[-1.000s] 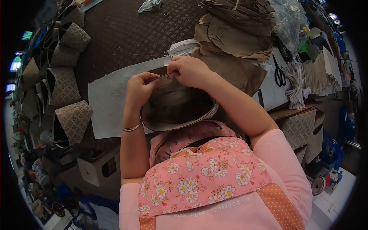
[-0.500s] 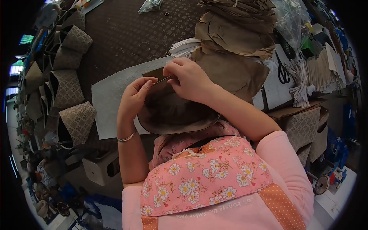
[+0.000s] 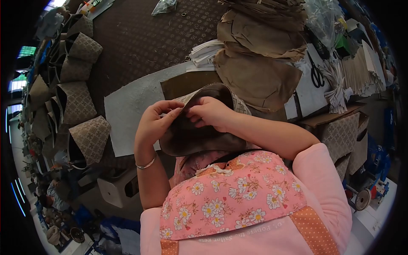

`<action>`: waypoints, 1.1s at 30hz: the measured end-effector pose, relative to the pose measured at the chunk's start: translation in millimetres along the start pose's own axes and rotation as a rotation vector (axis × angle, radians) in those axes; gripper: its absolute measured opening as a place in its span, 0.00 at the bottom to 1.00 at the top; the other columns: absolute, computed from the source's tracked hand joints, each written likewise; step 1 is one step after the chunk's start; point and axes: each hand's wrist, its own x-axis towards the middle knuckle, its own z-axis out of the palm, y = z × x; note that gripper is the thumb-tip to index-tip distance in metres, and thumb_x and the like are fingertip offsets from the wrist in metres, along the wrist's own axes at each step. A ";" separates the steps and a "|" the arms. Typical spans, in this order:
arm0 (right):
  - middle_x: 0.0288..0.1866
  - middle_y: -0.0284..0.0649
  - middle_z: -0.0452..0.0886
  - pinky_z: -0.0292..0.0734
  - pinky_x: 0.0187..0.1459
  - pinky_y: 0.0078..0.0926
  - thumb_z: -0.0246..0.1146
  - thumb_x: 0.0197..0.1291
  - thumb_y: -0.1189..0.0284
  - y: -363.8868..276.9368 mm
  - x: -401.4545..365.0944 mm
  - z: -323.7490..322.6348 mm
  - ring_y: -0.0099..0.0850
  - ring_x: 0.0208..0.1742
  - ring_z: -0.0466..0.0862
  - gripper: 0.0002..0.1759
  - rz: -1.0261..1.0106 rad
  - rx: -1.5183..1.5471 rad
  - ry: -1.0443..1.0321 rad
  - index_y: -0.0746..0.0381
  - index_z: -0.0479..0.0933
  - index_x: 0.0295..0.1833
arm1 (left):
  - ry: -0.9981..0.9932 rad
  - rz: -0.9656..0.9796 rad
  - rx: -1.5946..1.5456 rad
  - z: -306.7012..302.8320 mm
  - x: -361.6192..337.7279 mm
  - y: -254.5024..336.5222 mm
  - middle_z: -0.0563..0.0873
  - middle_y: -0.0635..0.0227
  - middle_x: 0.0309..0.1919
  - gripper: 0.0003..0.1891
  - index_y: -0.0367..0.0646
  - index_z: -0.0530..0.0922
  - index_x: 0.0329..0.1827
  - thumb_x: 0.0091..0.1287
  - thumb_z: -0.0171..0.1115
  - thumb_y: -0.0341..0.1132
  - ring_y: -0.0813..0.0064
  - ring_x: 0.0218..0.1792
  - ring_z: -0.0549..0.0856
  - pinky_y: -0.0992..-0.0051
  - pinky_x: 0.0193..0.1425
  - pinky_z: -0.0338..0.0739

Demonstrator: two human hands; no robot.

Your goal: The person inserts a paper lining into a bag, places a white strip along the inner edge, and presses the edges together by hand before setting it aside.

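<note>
A hollow brown piece (image 3: 189, 138) with a patterned outer side is held close to the floral apron. My left hand (image 3: 158, 123) pinches its upper rim with thumb and fingers. Beside it, my right hand (image 3: 210, 114) reaches into the opening, its fingers closed at the same rim. A patterned part of the piece stands up behind my right hand. Beneath and beyond it lie a flat dark brown piece (image 3: 180, 88) and a large pale grey sheet (image 3: 127, 114).
Patterned pieces (image 3: 76, 100) are stacked along the left. Brown fabric pieces (image 3: 259, 80) lie behind my right forearm, near white strips (image 3: 205, 54). Black scissors (image 3: 316, 73), a clear plastic bag (image 3: 325, 21) and fanned strips (image 3: 338, 91) are at the right. A stool (image 3: 111, 189) stands at lower left.
The hollow piece has turned and tilted, so its patterned outer side now shows behind my right hand. Both hands have moved slightly nearer my body, and more of the flat brown piece is uncovered.
</note>
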 end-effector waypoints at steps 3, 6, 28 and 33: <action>0.42 0.33 0.81 0.79 0.42 0.23 0.62 0.66 0.68 2.6 -2.7 -0.7 0.23 0.41 0.80 0.10 -0.018 0.140 0.034 0.59 0.78 0.49 | 0.022 0.026 0.070 3.0 -2.6 2.7 0.86 0.73 0.40 0.10 0.38 0.85 0.50 0.69 0.65 0.30 0.85 0.40 0.80 0.81 0.45 0.76; 0.39 0.33 0.82 0.79 0.40 0.23 0.63 0.65 0.68 6.7 -2.0 -5.1 0.22 0.38 0.80 0.07 -0.044 0.258 0.043 0.58 0.78 0.45 | 0.031 0.073 0.144 3.1 -0.7 -0.7 0.86 0.73 0.40 0.09 0.39 0.85 0.49 0.67 0.65 0.29 0.84 0.39 0.79 0.81 0.45 0.76; 0.37 0.30 0.78 0.75 0.40 0.20 0.60 0.65 0.69 8.8 0.8 -2.6 0.20 0.37 0.76 0.06 -0.067 0.161 0.037 0.58 0.76 0.44 | 0.282 0.233 0.863 38.4 7.6 35.0 0.88 0.58 0.30 0.10 0.40 0.87 0.39 0.60 0.68 0.37 0.63 0.32 0.88 0.69 0.40 0.81; 0.35 0.30 0.78 0.73 0.39 0.19 0.59 0.65 0.68 14.9 5.4 -4.6 0.20 0.35 0.76 0.06 -0.099 0.119 -0.005 0.58 0.77 0.42 | 0.175 0.204 0.991 42.8 9.5 42.9 0.88 0.58 0.30 0.07 0.42 0.86 0.33 0.55 0.66 0.33 0.58 0.33 0.87 0.66 0.40 0.81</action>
